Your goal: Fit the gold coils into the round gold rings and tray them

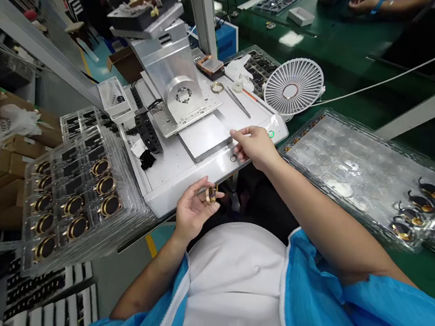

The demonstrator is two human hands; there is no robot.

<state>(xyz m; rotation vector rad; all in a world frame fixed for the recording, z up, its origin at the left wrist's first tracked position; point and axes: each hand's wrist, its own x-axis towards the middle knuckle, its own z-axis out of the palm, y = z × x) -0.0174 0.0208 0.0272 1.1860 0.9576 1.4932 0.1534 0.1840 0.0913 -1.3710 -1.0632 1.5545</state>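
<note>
My left hand [193,209] pinches a small round gold-rimmed watch case [211,195] in front of the machine's front edge. Over the right front corner of the white machine [172,191], the fingers of my right hand [253,145] are drawn together. Anything between those fingertips is too small or hidden to make out. Just behind that hand lies a flat white plate [207,135], below a silver metal fixture with a round hub [182,95]. Tweezers [238,102] and a gold ring [217,87] rest on the machine top.
On the left, stacked clear trays [70,176] hold several gold-rimmed round watch parts. At the right, another clear tray [358,165] carries parts with black ribbon cables. A white fan [293,87] stands behind the machine, its cable running right. Co-workers' hands [364,2] show across the green table.
</note>
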